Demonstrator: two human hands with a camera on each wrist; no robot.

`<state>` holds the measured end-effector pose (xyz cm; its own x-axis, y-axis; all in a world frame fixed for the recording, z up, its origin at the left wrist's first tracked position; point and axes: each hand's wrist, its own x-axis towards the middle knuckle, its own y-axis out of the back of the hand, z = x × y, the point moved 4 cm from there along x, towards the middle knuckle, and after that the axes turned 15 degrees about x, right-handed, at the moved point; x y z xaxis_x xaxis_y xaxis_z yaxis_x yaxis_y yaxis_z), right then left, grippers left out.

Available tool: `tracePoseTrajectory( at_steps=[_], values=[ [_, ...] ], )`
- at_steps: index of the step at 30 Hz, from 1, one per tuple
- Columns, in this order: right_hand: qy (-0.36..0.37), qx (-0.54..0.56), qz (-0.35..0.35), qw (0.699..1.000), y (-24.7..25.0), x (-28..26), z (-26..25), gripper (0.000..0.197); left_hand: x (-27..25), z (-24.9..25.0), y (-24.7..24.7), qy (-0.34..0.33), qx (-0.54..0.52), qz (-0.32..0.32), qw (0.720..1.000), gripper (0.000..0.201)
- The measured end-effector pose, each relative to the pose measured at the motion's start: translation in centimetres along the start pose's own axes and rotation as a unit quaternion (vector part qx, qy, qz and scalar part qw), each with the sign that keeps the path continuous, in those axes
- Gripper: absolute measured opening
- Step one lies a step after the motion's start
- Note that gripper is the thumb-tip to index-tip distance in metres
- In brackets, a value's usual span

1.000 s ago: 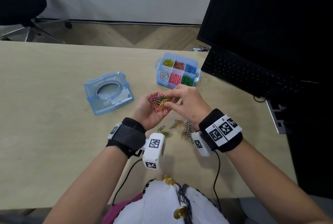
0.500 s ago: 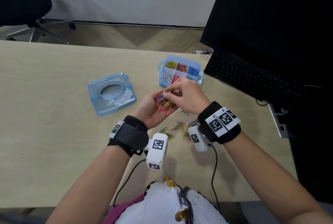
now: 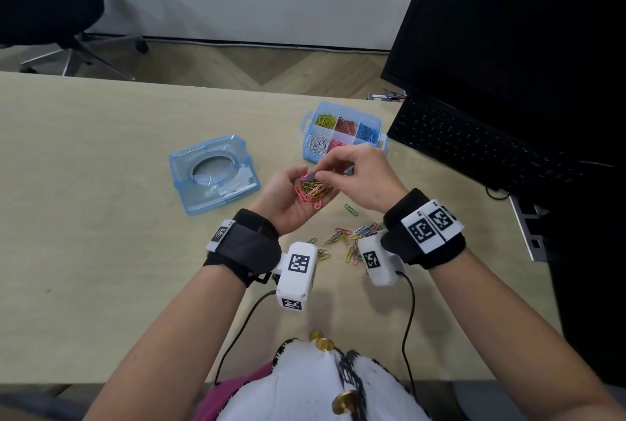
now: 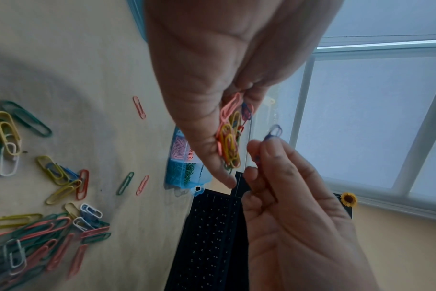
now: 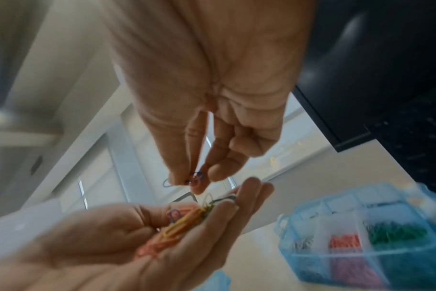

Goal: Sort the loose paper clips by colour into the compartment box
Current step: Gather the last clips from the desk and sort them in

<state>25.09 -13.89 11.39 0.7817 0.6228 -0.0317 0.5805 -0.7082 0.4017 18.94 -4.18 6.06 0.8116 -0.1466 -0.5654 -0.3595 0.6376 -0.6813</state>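
My left hand is palm up above the table and cups a bunch of mixed paper clips, pink, yellow and green. The same bunch of clips shows in the right wrist view. My right hand hovers just over that bunch and pinches a blue clip between thumb and forefinger. The blue compartment box stands open right behind the hands, with clips sorted by colour. Its near compartments are partly hidden by my right hand. Loose clips lie scattered on the table under my wrists.
The box's blue lid lies to the left of my hands. A black keyboard and monitor fill the right side. One green clip lies alone near my right wrist. An office chair stands beyond the table.
Both hands have drifted a little toward the box. My right fingers, which were picking in the bunch, now hold a blue clip just above it.
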Motion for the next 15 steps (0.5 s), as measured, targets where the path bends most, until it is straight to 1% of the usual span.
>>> tracePoseTrajectory(
  at_steps=[2,5,7,10,11,14,15],
  values=[
    [-0.026,0.076,-0.001,0.997,0.3,0.0,0.3,0.008,0.0,0.1,0.1,-0.001,0.003,0.007,1.000,0.039],
    [-0.074,0.169,-0.006,0.983,0.4,-0.2,0.3,0.009,0.1,0.1,0.1,-0.003,-0.006,0.010,1.000,0.035],
    [-0.100,0.196,-0.014,0.976,0.5,-0.4,0.4,0.011,0.0,0.1,-0.1,-0.006,-0.019,0.003,1.000,0.034],
    [-0.129,0.212,-0.024,0.968,0.5,-0.4,0.9,0.011,-0.1,0.2,-0.1,-0.008,-0.007,0.005,1.000,0.035],
    [-0.136,0.215,-0.020,0.967,0.5,-0.4,1.1,0.012,-0.1,0.2,-0.1,-0.008,-0.003,0.005,1.000,0.038],
    [-0.142,0.214,-0.005,0.966,0.7,-0.4,1.3,0.012,0.0,0.1,0.1,-0.015,0.017,0.003,1.000,0.057],
    [-0.144,0.213,-0.004,0.966,0.8,-0.3,1.4,0.010,0.1,0.0,0.2,-0.014,0.024,0.004,1.000,0.059]
  ],
)
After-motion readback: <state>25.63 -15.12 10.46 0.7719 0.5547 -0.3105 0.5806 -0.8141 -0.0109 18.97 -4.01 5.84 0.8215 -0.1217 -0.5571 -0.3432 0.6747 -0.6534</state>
